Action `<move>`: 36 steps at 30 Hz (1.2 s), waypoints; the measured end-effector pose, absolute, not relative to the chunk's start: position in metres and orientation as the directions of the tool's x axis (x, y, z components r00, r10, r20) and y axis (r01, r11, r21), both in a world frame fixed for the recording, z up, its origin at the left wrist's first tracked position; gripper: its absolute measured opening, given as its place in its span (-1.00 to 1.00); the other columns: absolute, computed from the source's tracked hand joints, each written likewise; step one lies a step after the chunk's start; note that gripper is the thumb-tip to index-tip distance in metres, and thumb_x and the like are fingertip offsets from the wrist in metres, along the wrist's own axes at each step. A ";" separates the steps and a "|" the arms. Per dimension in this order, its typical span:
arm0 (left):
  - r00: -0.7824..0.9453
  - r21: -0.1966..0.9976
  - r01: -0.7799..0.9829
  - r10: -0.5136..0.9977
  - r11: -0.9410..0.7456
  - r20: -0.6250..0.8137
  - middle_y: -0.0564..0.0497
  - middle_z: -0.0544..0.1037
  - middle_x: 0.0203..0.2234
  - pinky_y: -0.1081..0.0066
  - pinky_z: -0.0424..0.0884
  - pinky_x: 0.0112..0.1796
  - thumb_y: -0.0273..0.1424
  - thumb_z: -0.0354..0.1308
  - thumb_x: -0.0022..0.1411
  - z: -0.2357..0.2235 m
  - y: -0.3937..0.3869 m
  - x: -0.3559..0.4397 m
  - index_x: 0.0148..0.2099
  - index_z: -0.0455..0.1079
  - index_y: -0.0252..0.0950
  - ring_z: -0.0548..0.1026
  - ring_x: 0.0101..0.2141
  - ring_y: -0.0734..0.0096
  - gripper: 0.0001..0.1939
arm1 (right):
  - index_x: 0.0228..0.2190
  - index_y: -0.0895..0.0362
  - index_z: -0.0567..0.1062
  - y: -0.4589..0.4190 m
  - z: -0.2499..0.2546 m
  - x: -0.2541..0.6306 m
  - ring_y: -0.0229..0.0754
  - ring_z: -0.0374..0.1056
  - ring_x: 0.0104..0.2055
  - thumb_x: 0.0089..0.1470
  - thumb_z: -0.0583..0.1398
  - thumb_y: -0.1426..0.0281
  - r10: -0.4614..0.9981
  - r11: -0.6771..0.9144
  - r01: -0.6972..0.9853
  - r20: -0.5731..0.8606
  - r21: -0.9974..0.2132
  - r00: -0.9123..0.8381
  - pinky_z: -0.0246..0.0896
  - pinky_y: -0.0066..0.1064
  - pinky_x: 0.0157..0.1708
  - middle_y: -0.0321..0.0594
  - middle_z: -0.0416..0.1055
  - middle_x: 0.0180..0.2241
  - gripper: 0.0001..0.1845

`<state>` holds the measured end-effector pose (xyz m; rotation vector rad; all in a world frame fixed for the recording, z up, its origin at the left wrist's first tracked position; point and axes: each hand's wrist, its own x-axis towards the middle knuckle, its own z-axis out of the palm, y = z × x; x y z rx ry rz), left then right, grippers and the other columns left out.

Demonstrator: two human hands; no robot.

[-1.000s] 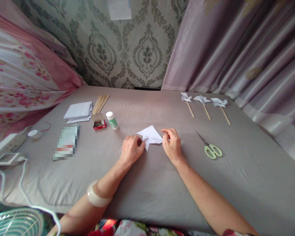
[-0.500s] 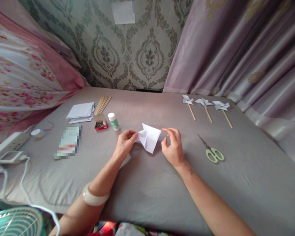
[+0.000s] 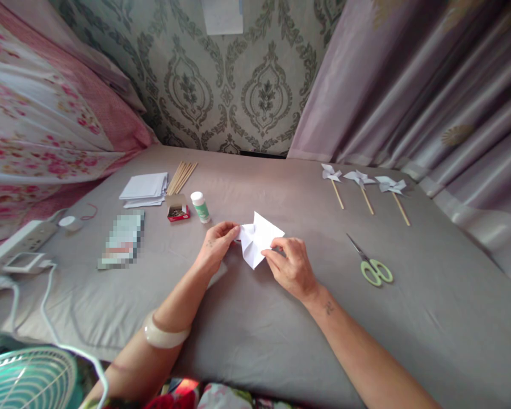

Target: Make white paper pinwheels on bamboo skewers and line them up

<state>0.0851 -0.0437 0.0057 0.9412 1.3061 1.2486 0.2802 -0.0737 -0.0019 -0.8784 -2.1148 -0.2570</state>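
A partly folded white paper pinwheel (image 3: 262, 233) is held between my two hands above the grey sheet. My left hand (image 3: 220, 241) pinches its left side, where corners fold in toward the middle. At the lower right edge, the thumb and fingers of my right hand (image 3: 293, 267) are closed on the paper. The fingertips cover part of that edge. A small pale piece (image 3: 216, 276) lies partly hidden beside my left wrist. Closest beyond my left hand stands a white and green glue bottle (image 3: 201, 208).
Green-handled scissors (image 3: 371, 266) lie to the right. Behind them are several finished pinwheels on sticks (image 3: 361, 184). On the left are stacked paper (image 3: 143, 188), wooden sticks (image 3: 182, 178), a small red box of metal bits (image 3: 178, 213), a blurred packet (image 3: 122, 238) and a power strip (image 3: 19, 250).
My right hand has moved left from beside the paper and closed on its right edge. The left hand keeps its pinch. The whole view has shifted slightly.
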 end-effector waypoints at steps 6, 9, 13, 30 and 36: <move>-0.096 0.997 0.053 0.994 0.058 -0.052 -0.07 0.56 -0.33 0.45 0.32 -0.37 -0.21 0.19 0.05 0.003 -0.045 0.088 -0.13 0.46 -0.36 0.46 -0.38 0.41 -0.61 | -0.40 0.12 0.50 -0.076 -0.003 0.277 -0.24 0.30 -0.32 0.15 0.14 0.53 0.577 0.705 0.700 0.666 -0.114 -0.473 0.07 -0.34 -0.17 -0.25 0.42 -0.42 -0.84; -0.086 0.930 0.348 0.983 -0.121 0.161 -0.12 0.53 -0.17 0.34 0.37 -0.22 -0.29 0.14 0.14 0.004 -0.047 0.089 -0.05 0.43 -0.33 0.47 -0.21 0.30 -0.65 | -0.44 0.13 0.49 -0.076 -0.006 0.276 -0.21 0.30 -0.32 0.14 0.13 0.53 0.666 0.647 0.748 0.585 -0.146 -0.462 0.06 -0.33 -0.19 -0.24 0.41 -0.43 -0.82; 0.097 0.646 0.649 0.886 -0.402 0.454 -0.10 0.53 -0.17 0.28 0.32 -0.07 -0.40 0.10 0.22 0.004 -0.051 0.088 -0.16 0.46 -0.30 0.42 -0.12 0.30 -0.82 | -0.45 0.13 0.49 -0.079 -0.008 0.275 -0.17 0.31 -0.29 0.16 0.12 0.50 0.753 0.589 0.786 0.482 -0.189 -0.448 0.06 -0.32 -0.23 -0.21 0.41 -0.42 -0.81; 0.582 0.142 0.766 0.771 -0.626 0.259 -0.07 0.53 -0.14 0.23 0.24 -0.15 -0.43 0.01 0.30 0.000 -0.061 0.095 -0.16 0.46 -0.27 0.34 -0.07 0.19 -0.80 | -0.46 0.09 0.49 -0.079 -0.007 0.273 -0.19 0.35 -0.32 0.17 0.12 0.42 0.905 0.418 0.769 0.291 -0.483 -0.309 0.18 -0.39 -0.28 -0.21 0.45 -0.39 -0.80; 0.581 0.127 0.769 0.768 -0.626 0.268 -0.10 0.49 -0.13 0.20 0.25 -0.13 -0.44 -0.01 0.30 -0.002 -0.062 0.096 -0.09 0.46 -0.26 0.31 -0.06 0.16 -0.76 | -0.41 0.10 0.51 -0.077 -0.010 0.272 -0.21 0.38 -0.37 0.14 0.13 0.41 0.943 0.330 0.677 0.262 -0.658 -0.206 0.21 -0.43 -0.33 -0.21 0.49 -0.37 -0.85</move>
